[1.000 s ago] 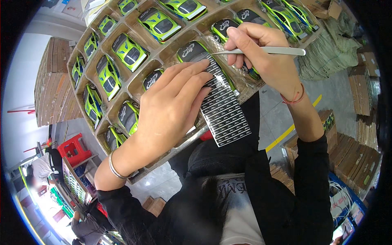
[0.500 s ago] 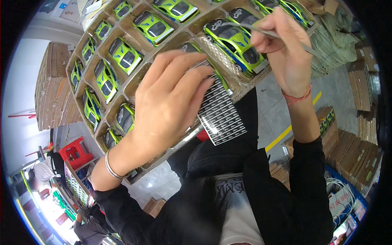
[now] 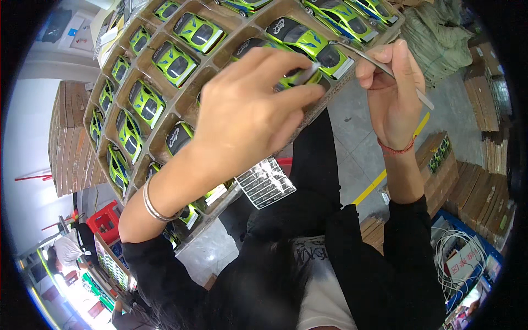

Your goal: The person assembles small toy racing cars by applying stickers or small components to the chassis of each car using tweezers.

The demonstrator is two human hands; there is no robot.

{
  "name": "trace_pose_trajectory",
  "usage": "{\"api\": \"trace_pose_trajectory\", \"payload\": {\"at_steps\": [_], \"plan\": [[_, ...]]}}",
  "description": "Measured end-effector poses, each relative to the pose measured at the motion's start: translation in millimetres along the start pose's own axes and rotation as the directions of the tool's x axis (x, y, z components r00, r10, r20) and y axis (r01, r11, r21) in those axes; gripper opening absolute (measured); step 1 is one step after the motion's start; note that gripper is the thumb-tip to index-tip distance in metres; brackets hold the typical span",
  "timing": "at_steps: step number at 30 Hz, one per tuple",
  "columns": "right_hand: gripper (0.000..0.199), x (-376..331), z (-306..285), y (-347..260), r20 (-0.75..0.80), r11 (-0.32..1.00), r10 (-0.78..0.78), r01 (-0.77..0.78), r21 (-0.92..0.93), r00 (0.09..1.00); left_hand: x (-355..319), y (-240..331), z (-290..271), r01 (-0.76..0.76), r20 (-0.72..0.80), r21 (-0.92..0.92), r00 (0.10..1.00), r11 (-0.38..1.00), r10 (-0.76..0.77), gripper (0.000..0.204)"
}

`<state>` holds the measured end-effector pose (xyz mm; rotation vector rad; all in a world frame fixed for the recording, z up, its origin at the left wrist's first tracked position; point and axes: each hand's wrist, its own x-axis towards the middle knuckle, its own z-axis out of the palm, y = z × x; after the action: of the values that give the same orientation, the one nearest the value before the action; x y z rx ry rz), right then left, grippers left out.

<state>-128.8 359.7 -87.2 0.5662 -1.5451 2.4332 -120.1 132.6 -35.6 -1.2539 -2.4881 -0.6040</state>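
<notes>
A cardboard tray (image 3: 181, 99) with many compartments holds several green toy cars and rests on my lap. My left hand (image 3: 247, 110) lies flat over the tray. Its fingertips touch a green car (image 3: 308, 47) near the tray's right edge, with a small silver piece at the tips. My right hand (image 3: 393, 93) is shut on thin metal tweezers (image 3: 426, 99), whose tip points at the same car. A black sheet of silver stickers (image 3: 265, 183) sticks out below the tray, under my left forearm.
Stacked brown cartons (image 3: 69, 137) stand at the left, more cartons (image 3: 484, 192) at the right. A red crate (image 3: 102, 220) and another person (image 3: 66, 250) are at the lower left. A yellow line (image 3: 379, 181) marks the grey floor. White cables (image 3: 456, 247) lie at the lower right.
My left hand has slid off the sticker sheet and up onto the car at the tray's edge. The right hand with the tweezers has moved right, beside that car.
</notes>
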Motion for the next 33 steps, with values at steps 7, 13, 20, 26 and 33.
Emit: {"api": "trace_pose_trajectory", "payload": {"at_steps": [7,13,20,26,33], "plan": [[0.037,8.4,5.2,10.5,0.193,0.996,-0.074,0.063,0.065,0.978,-6.7,-7.5,-13.5,0.090,-0.135,0.053,0.987,0.995,-0.082,0.029],[0.032,28.1,8.0,21.1,0.416,0.976,-0.193,0.215,-0.007,0.889,-12.9,0.2,-15.4,0.295,-0.188,-0.114,0.931,0.949,-0.312,0.042],[0.026,50.0,13.1,21.6,0.566,0.982,-0.160,0.186,0.011,0.809,-18.4,-6.4,-15.8,0.196,-0.191,-0.099,0.958,0.975,-0.212,0.050],[0.026,57.2,8.0,23.4,0.598,0.985,-0.149,0.172,0.019,0.788,-17.7,-9.7,-13.5,0.171,-0.181,-0.099,0.966,0.980,-0.187,0.049],[0.025,57.1,7.3,26.4,0.614,0.982,-0.169,0.183,0.041,0.771,-21.1,-10.2,-11.8,0.176,-0.188,-0.117,0.962,0.977,-0.196,0.047]]}}
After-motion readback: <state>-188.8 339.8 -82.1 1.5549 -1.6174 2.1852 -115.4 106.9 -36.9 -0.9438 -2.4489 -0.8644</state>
